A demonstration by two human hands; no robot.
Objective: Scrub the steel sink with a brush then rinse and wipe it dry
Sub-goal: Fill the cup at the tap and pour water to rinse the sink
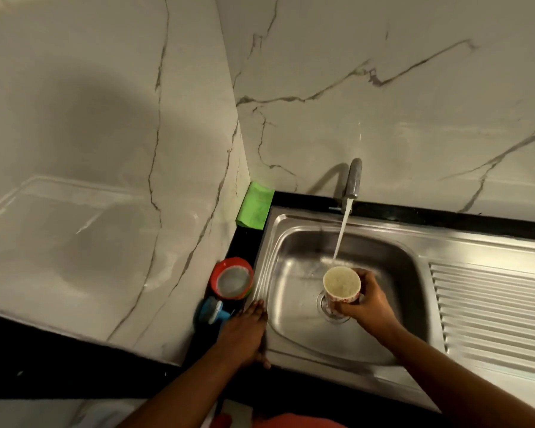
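The steel sink (393, 261) has a wet basin and a round drain partly hidden behind a cup. My right hand (366, 304) grips a white cup with red marks (342, 284) over the drain. Water from the steel tap (352, 180) streams down just behind the cup's rim, and the cup looks full. My left hand (244, 335) rests flat on the sink's left rim with fingers straight. A blue-handled brush (212, 310) lies on the black counter just left of that hand.
A red-rimmed round container (232, 279) stands on the black counter left of the sink. A green cloth (255, 205) leans in the back corner. The ribbed drainboard (491, 316) stretches to the right. Marble walls close in at left and behind.
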